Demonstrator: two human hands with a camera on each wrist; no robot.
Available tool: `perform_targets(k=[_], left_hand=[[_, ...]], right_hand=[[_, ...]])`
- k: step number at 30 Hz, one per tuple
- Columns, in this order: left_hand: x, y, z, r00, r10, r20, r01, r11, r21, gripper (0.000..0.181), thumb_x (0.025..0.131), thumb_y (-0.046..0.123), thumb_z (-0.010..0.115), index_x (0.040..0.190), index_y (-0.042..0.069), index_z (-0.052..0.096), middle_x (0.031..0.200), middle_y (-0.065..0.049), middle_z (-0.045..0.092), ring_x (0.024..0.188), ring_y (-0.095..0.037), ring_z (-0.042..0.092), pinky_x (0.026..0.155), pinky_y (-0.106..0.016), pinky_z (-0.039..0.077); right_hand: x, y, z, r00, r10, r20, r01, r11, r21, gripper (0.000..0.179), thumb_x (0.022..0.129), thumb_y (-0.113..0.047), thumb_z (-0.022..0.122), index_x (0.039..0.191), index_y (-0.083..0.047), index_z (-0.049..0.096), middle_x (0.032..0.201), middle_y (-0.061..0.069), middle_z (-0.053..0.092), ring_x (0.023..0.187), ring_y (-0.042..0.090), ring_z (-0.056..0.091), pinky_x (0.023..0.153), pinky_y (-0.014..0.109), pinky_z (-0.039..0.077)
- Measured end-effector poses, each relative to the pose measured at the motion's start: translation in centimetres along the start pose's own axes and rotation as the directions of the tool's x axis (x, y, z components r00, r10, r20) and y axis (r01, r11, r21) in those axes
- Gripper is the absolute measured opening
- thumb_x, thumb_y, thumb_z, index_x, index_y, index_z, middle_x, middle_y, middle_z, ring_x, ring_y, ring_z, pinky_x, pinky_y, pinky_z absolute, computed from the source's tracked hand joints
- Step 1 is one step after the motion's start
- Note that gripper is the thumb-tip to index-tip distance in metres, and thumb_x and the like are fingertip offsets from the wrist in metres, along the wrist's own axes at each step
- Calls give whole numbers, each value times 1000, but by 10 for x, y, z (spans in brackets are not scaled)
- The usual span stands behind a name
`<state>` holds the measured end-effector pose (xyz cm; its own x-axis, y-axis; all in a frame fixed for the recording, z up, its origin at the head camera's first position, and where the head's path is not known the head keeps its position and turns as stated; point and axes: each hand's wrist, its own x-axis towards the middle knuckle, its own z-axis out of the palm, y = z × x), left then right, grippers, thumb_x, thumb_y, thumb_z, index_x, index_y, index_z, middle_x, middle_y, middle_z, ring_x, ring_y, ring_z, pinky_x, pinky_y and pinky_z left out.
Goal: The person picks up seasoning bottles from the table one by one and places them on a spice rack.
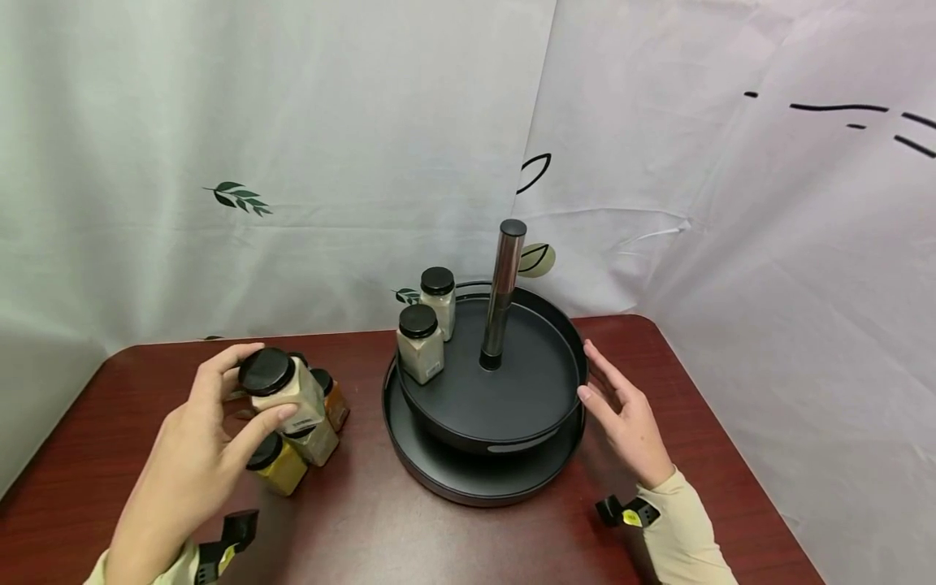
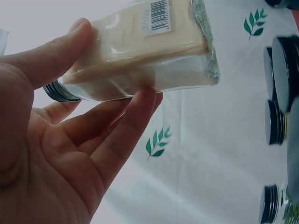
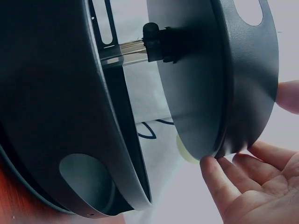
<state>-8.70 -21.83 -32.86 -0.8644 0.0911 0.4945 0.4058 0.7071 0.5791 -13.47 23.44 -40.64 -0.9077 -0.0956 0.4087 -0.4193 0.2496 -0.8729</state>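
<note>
In the head view my left hand grips a square glass jar with a black lid and pale powder inside, thumb on one side and fingers on the other. A barcode label shows on that jar in the left wrist view. My right hand touches the right side of the upper tray of a black two-tier round rack, its fingers extended along the rim. Two pale-filled jars, a front one and a rear one, stand on the tray's left part.
Under the held jar are a yellow-filled jar, a greenish-filled jar and an orange-brown jar. The rack's lower tray rests on the reddish wooden table. A metal post rises from the upper tray. A white curtain hangs behind.
</note>
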Motion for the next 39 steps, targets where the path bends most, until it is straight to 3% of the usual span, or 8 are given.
perform_targets(k=[12, 17, 20, 27, 35, 39], left_hand=[[6, 16, 20, 994, 110, -13, -110, 994, -4, 83, 80, 3, 84, 150, 13, 40, 117, -13, 68, 85, -1, 56, 63, -12, 40], [10, 25, 29, 993, 118, -11, -118, 993, -25, 81, 81, 3, 83, 149, 12, 41, 114, -9, 69, 85, -13, 66, 71, -9, 43], [12, 30, 34, 993, 120, -17, -121, 992, -27, 80, 81, 5, 84, 148, 11, 42, 117, -10, 69, 96, -19, 69, 77, -9, 43], [18, 42, 43, 988, 156, -20, -157, 985, -74, 80, 79, 3, 85, 147, 11, 42, 119, -10, 69, 84, -8, 65, 65, -14, 44], [26, 55, 53, 982, 187, -20, -188, 976, -112, 78, 79, 7, 86, 145, 14, 45, 114, -2, 70, 80, -6, 63, 68, -15, 45], [29, 61, 56, 981, 196, -14, -196, 973, -122, 77, 81, 10, 85, 146, 15, 45, 116, -2, 69, 66, -4, 53, 59, -14, 40]], right_hand=[[-1, 0, 0, 1000, 7, 7, -7, 1000, -2, 57, 101, 1, 57, 154, -6, 39, 159, 15, 36, 138, 21, 47, 103, 21, 43], [-1, 0, 0, 1000, 7, 7, -7, 1000, 0, 57, 101, 1, 57, 154, -6, 39, 158, 15, 37, 138, 21, 46, 103, 21, 43], [0, 1, 0, 1000, 7, 8, -7, 1000, 4, 56, 101, 1, 57, 154, -6, 39, 159, 16, 36, 139, 22, 46, 103, 21, 43], [1, 1, 0, 1000, 12, 6, -12, 1000, 2, 56, 101, 0, 58, 154, -6, 40, 158, 12, 38, 138, 23, 47, 103, 21, 43], [1, 1, 0, 1000, 19, 7, -19, 1000, -10, 56, 101, -1, 57, 154, -8, 39, 158, 11, 39, 138, 22, 47, 103, 20, 43], [1, 0, 0, 1000, 19, 4, -19, 1000, -17, 56, 101, -1, 57, 154, -9, 40, 158, 11, 39, 138, 20, 47, 104, 20, 42]])
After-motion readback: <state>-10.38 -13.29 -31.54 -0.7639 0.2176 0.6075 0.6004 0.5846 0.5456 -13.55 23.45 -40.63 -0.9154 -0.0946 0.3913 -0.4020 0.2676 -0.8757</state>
